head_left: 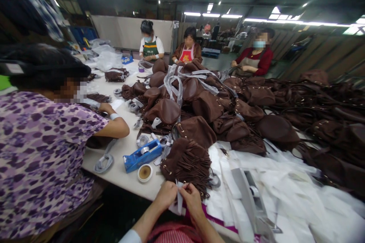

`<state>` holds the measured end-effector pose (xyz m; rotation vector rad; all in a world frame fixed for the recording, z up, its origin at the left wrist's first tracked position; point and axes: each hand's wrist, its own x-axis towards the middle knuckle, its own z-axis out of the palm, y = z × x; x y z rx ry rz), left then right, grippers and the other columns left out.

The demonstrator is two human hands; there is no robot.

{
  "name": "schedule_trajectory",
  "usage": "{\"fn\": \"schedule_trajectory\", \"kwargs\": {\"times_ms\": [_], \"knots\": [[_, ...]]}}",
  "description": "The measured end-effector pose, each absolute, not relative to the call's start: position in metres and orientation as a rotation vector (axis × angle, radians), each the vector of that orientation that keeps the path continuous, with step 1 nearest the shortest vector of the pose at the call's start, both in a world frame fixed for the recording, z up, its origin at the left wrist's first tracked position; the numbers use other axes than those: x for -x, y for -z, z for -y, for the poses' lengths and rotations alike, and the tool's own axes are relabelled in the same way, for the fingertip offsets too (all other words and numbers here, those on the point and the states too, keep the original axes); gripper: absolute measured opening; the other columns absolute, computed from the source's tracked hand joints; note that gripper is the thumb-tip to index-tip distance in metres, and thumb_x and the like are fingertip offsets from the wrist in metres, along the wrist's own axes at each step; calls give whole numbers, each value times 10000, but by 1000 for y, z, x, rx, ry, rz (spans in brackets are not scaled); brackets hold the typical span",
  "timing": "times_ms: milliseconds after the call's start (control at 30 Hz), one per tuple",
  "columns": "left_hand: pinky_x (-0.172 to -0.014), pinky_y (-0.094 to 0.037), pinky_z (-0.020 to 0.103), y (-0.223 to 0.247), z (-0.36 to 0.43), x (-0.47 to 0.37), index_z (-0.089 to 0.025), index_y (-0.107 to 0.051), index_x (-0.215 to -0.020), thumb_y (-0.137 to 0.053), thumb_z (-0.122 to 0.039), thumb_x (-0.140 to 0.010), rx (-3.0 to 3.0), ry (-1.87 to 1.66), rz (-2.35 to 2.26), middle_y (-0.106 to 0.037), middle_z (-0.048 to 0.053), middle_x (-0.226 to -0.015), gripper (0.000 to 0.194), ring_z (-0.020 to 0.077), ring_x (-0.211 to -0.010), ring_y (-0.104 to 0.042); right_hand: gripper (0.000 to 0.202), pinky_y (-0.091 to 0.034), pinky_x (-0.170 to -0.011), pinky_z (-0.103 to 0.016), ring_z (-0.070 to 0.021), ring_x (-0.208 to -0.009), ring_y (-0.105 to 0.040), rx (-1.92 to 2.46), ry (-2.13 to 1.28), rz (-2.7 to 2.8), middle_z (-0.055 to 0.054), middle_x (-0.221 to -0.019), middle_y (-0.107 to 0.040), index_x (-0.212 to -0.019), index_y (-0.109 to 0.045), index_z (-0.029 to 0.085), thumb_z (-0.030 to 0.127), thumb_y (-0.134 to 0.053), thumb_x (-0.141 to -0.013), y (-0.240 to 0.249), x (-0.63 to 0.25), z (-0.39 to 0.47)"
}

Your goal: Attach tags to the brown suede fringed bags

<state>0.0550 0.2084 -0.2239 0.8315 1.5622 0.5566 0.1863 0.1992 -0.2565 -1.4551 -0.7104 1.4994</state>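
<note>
Close to the table's front edge, my left hand (167, 195) and my right hand (191, 197) are side by side with fingers pinched. Between them hangs a narrow white strip (179, 200), gripped from both sides; whether it is paper or plastic I cannot tell. Just beyond my fingers lies a dark brown fringed bag (185, 161) with metal eyelets, its lower edge right by my hands. A blue tape dispenser (143, 155) with a roll in it stands to the left. In front of that dispenser is a round white piece with a brown centre (145, 173).
Brown bags (205, 110) pile across the table. White sheets (282, 190) and a grey tape dispenser (252, 193) lie on the right. A co-worker in a purple patterned top (48, 152) leans in at left; several others work on the far side. Grey coiled strips (103, 162) lie left.
</note>
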Motion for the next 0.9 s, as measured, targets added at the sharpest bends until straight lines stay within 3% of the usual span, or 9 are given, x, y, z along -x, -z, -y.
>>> {"fn": "schedule_trajectory", "kwargs": {"times_ms": [200, 300, 400, 600, 700, 900], "knots": [[-592, -495, 327, 234, -206, -39, -154, -607, -704, -661, -299, -589, -478, -590, -1237, -611, 1, -573, 193, 178, -550, -581, 332, -396, -504, -231, -117, -495, -478, 1466, -1515, 754, 67, -511, -523, -600, -546, 182, 373, -801, -505, 255, -185, -200], [-628, -506, 353, 240, -205, -36, -150, -626, -767, -698, -351, -592, -360, -627, -1099, -644, 22, -612, 276, 193, -575, -603, 309, -419, -534, -238, -124, -522, -496, 1462, -1511, 774, 59, -540, -539, -618, -552, 183, 365, -787, -535, 254, -185, -200], [-716, -502, 375, 244, -205, -30, -116, -660, -803, -618, -426, -665, -252, -605, -933, -691, 95, -685, 342, 251, -696, -657, 271, -424, -549, -234, -123, -542, -501, 1465, -1500, 791, 53, -564, -547, -627, -562, 180, 336, -774, -558, 251, -186, -201], [-785, -471, 347, 252, -200, -26, -84, -697, -902, -628, -241, -633, -148, -628, -781, -724, 125, -790, 319, 266, -799, -676, 299, -413, -488, -237, -127, -489, -493, 1492, -1519, 794, 49, -525, -531, -628, -549, 185, 401, -751, -585, 248, -184, -200], [-725, -459, 298, 261, -199, -35, -89, -705, -892, -717, -185, -642, -139, -688, -791, -713, 96, -740, 268, 214, -712, -664, 319, -420, -479, -242, -133, -478, -503, 1510, -1515, 817, 41, -518, -543, -625, -543, 188, 428, -749, -582, 248, -182, -199], [-600, -440, 249, 274, -195, -51, -105, -698, -713, -846, -308, -610, -96, -780, -894, -668, 39, -616, 271, 131, -546, -588, 325, -466, -524, -264, -161, -514, -555, 1592, -1434, 924, 27, -530, -579, -621, -541, 201, 467, -724, -585, 253, -180, -200]]}}
